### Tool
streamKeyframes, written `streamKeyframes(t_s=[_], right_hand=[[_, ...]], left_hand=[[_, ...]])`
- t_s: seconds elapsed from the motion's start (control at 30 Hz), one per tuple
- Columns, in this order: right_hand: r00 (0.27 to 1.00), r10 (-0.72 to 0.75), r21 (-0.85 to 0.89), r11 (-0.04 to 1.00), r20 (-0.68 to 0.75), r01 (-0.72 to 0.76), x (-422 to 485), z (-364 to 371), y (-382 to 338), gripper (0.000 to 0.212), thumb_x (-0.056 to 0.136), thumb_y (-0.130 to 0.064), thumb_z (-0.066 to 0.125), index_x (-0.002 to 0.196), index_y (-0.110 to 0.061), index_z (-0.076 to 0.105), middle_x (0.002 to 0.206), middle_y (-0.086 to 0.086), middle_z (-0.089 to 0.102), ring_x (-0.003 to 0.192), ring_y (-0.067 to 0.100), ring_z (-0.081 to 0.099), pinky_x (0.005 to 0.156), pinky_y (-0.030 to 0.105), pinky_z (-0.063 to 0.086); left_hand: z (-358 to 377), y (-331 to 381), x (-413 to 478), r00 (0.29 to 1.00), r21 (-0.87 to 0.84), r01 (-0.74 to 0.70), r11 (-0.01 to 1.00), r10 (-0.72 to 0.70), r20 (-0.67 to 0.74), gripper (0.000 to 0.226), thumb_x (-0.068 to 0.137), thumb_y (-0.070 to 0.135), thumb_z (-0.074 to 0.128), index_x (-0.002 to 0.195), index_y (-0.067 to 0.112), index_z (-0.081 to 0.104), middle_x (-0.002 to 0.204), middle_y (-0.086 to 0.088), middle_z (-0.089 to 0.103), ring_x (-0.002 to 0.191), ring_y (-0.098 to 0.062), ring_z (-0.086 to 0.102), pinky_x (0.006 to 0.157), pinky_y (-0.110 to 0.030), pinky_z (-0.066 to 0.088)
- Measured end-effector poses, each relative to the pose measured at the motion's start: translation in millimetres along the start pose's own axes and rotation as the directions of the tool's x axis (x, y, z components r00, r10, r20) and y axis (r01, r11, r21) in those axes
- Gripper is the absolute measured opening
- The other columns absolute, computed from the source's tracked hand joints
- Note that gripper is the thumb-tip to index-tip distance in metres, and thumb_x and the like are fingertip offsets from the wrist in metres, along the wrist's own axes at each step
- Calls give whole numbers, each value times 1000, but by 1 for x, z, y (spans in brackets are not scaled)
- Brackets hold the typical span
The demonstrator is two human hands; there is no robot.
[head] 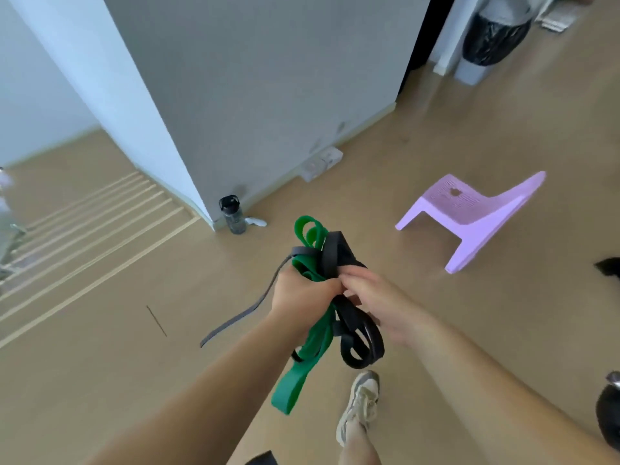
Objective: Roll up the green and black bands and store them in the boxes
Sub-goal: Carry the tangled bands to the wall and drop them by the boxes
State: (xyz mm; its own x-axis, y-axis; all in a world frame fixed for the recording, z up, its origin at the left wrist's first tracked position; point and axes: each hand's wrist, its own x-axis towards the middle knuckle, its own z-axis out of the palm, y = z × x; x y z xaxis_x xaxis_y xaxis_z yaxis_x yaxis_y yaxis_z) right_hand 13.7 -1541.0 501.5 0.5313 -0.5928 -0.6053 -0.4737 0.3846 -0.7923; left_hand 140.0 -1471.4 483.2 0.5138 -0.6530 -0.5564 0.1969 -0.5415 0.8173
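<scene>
Bands in hand but tangled, with rolling and boxing not yet done.

The left hand (302, 290) has its fingers curled round a jumbled bundle of the green band (295, 391) and the black band (364, 347). The right hand (379, 300) meets it, its fingers (352, 276) closed on black loops just beside the left knuckles. Short loops stick up above the fingers, longer ones hang below them, and one dark strand trails off to the left of the left fingers, the bundle held up over the floor (134, 364). Neither band looks rolled, and no boxes are in view — so, by my reading, the separating, both rolls and the storing are all left.
</scene>
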Motion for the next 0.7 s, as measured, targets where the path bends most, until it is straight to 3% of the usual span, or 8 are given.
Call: streamKeyframes(t_s=[0.1,0.23,0.37,0.47,0.53,0.7], right_hand=[[999,-22,-9,1000,44,23,72,-73,-43,30,107,-36,46,109,-22,73,97,-1,74,88,9,74,75,33,63],[996,-14,33,999,84,11,154,-153,-103,27,108,-30,47,111,-19,71,92,-2,74,83,7,73,63,22,57],[997,-12,0,1000,79,12,245,-215,-173,29,108,-28,46,112,-14,72,95,4,72,84,6,72,65,23,56],[997,-30,-73,997,69,35,334,-258,-221,29,105,-34,49,112,-20,74,111,4,77,105,15,73,91,37,59],[998,-15,-95,995,56,21,396,-284,-251,31,101,-38,51,113,-22,75,114,4,77,111,22,71,98,46,57],[1000,28,-44,999,-3,-28,542,-340,-320,26,102,-27,53,109,-18,76,106,6,78,100,23,72,87,43,60]], left_hand=[[55,57,75,1000,-17,-18,1000,18,14,26,68,16,84,91,20,75,77,0,79,74,-21,78,76,-47,66],[106,133,162,999,7,-41,999,41,-8,26,65,22,85,89,23,74,78,1,79,74,-19,78,75,-47,66],[140,210,254,998,55,-62,997,64,-29,35,49,38,81,81,26,72,75,3,77,74,-20,77,75,-48,65],[160,259,346,998,96,-47,994,51,-41,47,46,46,77,88,28,69,77,7,76,74,-15,75,73,-44,65],[175,284,412,998,124,-33,992,38,-41,42,50,44,77,89,28,68,77,8,75,72,-14,75,71,-43,65],[205,354,556,1000,145,7,989,-3,-29,26,61,31,76,85,26,66,77,4,75,73,-17,73,71,-42,65]])
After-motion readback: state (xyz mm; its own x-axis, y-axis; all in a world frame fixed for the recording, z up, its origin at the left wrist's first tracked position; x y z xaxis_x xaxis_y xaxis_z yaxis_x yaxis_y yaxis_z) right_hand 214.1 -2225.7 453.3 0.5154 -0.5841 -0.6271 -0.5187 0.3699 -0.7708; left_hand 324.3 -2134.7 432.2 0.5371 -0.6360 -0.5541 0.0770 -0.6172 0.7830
